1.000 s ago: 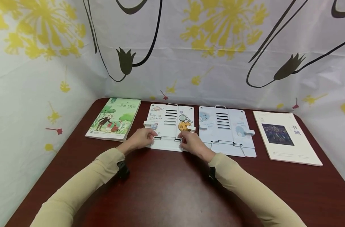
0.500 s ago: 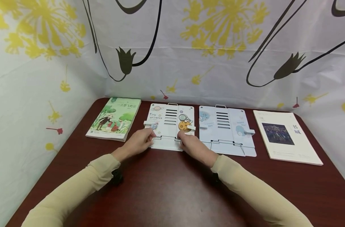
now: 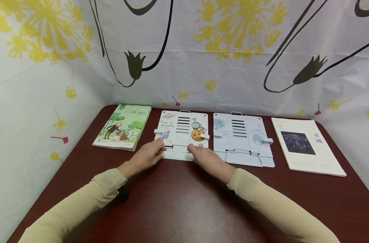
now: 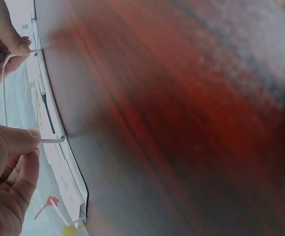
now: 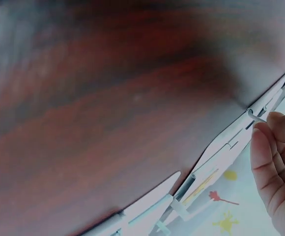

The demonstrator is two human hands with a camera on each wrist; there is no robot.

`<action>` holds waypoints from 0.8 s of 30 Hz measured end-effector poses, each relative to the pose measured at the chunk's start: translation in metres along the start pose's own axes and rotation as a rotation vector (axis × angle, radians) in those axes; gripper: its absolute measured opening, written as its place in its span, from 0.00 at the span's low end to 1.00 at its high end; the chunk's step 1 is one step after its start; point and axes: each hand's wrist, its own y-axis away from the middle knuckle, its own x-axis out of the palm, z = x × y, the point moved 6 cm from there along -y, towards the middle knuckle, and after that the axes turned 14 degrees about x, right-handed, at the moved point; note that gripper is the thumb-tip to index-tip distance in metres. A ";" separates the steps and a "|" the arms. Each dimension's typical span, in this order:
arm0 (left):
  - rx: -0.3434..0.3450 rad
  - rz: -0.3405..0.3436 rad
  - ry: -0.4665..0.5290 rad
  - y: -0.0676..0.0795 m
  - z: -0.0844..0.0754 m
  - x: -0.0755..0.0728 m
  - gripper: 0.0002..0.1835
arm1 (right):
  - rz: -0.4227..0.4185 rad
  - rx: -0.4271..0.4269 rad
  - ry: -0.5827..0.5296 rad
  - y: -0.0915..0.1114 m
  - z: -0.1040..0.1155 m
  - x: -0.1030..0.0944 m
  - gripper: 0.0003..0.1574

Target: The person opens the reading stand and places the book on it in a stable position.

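A white bookstand [image 3: 182, 136] with a cartoon astronaut and "Tiny universe" print lies flat on the table in the head view. My left hand [image 3: 148, 154] is at its front left corner. There my thumb and fingers pinch one side of a bent white wire bracket [image 4: 5, 93], which stands up from the stand's front edge in the left wrist view. On the other side my right hand [image 3: 208, 160] pinches the same bracket, also seen as the right hand [image 5: 280, 169] in the right wrist view. The fingers partly cover the bracket in the head view.
A pale blue bookstand [image 3: 242, 141] with its own wire bracket lies just to the right. A green picture-covered book [image 3: 123, 126] is at the left and a cream book [image 3: 306, 162] at the far right. A patterned cloth [image 3: 184, 67] hangs behind the dark red table [image 3: 178, 202].
Both hands keep hold of the wire bracket. They have shifted slightly, with the forearms a little farther apart and the right hand's thumb a little farther left. The books and the blue bookstand stay put.
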 end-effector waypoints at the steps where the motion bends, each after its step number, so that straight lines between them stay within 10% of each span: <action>1: -0.016 0.005 0.022 0.000 0.001 0.000 0.12 | 0.005 0.007 -0.017 0.000 -0.001 0.001 0.17; 10: -0.194 0.043 0.312 -0.001 0.028 -0.003 0.06 | 0.138 0.215 -0.457 -0.009 -0.029 -0.001 0.14; 18: -0.579 -0.225 0.461 -0.001 0.074 -0.021 0.10 | 0.133 0.702 -0.722 -0.027 -0.101 -0.016 0.13; 24: -0.729 -0.294 0.523 -0.006 0.101 -0.023 0.16 | 0.225 0.832 -0.738 -0.041 -0.124 -0.012 0.17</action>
